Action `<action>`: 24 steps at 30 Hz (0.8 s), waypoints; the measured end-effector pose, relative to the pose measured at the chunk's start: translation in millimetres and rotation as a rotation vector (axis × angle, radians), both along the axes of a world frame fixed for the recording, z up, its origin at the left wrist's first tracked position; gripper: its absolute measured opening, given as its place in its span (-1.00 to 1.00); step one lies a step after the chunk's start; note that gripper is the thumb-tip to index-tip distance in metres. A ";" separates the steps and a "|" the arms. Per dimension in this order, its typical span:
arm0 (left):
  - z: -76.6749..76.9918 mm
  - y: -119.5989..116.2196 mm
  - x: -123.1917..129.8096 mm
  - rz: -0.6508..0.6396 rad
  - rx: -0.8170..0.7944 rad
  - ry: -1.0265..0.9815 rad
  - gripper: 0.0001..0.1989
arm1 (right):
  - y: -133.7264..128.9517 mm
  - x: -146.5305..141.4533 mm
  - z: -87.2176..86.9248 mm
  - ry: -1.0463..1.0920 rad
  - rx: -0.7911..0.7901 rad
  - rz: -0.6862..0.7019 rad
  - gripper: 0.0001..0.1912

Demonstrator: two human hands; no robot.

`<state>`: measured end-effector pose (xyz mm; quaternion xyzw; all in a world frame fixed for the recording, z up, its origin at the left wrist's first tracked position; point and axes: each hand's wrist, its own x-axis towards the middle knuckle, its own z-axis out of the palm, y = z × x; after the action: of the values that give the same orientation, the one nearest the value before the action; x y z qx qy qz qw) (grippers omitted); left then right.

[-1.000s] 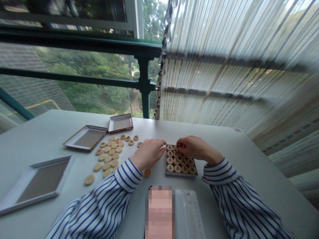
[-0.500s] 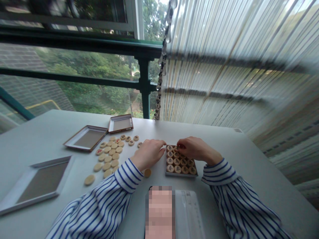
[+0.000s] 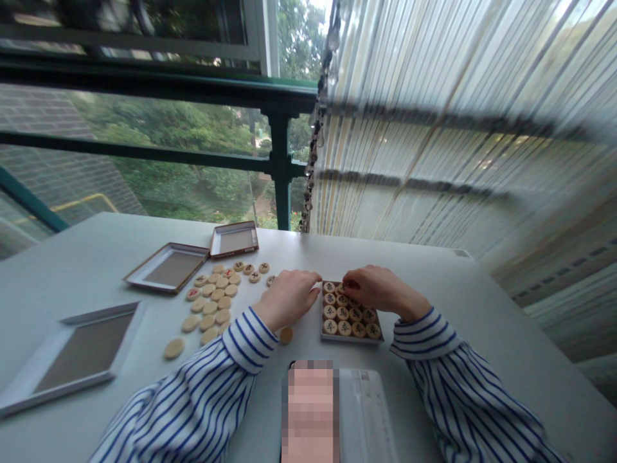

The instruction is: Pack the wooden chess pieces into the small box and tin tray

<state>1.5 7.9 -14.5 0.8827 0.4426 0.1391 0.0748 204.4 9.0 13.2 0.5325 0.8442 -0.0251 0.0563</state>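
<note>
One box [image 3: 351, 341]: seat xiangqi pieces [image 3: 342, 313] flat.
Right hand [image 3: 378, 287]: pinched over box, hold hidden.
Left hand [image 3: 292, 297]: half-curled beside box, hold unclear.

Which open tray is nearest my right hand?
The tray holding rows of round pieces: your right hand partly covers it, while the other three trays sit to the left.

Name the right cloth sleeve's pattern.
The right cloth sleeve has blue stripes on white, shown in the head view.
</note>
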 end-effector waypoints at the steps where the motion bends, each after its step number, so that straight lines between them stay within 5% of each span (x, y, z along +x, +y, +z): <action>1: 0.0 -0.2 0.0 -0.003 0.003 -0.001 -0.69 | 0.1 0.3 -0.3 0.001 0.002 0.004 -0.75; 24: -0.3 1.2 -0.6 -0.023 0.038 0.011 -0.70 | 2.9 2.5 -4.5 -0.010 0.002 0.036 -0.74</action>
<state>0.9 9.1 -14.8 0.8898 0.4300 0.1418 0.0571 206.9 11.9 8.6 0.5173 0.8534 -0.0204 0.0607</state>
